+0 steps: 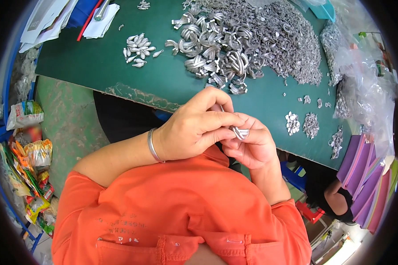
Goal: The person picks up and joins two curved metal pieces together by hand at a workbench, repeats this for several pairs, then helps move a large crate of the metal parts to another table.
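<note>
A small curved, ribbed silver metal piece (240, 133) is pinched between my two hands, in front of the table's near edge. My left hand (194, 126), with a metal bangle at its wrist, is closed, thumb and fingertips at the piece's left end. My right hand (255, 143) is closed too, its thumb and fingers around the right side. Part of the piece is hidden by the fingers. Just beyond my hands lies a heap of similar curved silver pieces (216, 42) on the green table (88, 62).
A large mound of small grey metal parts (289, 44) spreads at the back right. Drop-shaped pieces (139, 47) lie at the left, small piles (292, 123) at the right. Plastic bags (362, 79) hang over the right edge. Colourful packets (35, 168) stand at the far left.
</note>
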The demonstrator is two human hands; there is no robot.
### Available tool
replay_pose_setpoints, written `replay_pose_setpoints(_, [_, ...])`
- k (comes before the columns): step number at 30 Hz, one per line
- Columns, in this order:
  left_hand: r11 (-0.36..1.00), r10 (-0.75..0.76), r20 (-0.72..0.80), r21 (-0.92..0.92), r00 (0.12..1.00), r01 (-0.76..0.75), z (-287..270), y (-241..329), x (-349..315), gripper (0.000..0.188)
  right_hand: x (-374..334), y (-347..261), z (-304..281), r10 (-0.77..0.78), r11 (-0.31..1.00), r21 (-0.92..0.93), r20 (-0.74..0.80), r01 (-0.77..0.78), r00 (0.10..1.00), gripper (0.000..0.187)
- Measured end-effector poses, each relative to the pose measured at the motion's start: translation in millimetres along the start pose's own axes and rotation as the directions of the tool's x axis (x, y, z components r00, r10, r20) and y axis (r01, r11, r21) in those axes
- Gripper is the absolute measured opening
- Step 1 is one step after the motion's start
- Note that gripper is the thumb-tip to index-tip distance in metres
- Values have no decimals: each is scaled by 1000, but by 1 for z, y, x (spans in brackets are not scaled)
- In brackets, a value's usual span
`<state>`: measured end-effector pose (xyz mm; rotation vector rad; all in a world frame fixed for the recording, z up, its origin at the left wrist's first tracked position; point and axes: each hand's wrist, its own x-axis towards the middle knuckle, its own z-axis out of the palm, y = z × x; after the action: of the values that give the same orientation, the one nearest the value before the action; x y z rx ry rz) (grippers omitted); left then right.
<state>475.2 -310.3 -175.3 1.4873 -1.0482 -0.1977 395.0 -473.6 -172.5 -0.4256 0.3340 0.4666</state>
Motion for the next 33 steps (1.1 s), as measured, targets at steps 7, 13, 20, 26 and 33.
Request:
replay_pose_setpoints(7, [980,-168,-64,-116,984,160,-7,3,-4,8,-4,14,15,-433,688,-649,-8,325,901,19])
replay_pose_setpoints(13, [897,-364,38,-253,931,361,-11,8,-7,9,-4,15,17,-592,544,-740,-4,396,806,24])
replay_pose_setpoints(20, [522,-564,108,-722,819,454,-9,12,-8,12,0,13,17,-703,135,-926,160,351,693,10])
replay_pose_setpoints(26, [697,-501,85,-550,861,460,-12,6,-16,12,-4,14,30,-586,515,-834,-173,199,791,8])
replay_pose_setpoints(33, [944,-220,119,-224,968,242,-15,8,-10,19,-8,14,30,-350,642,-764,-219,63,911,7])
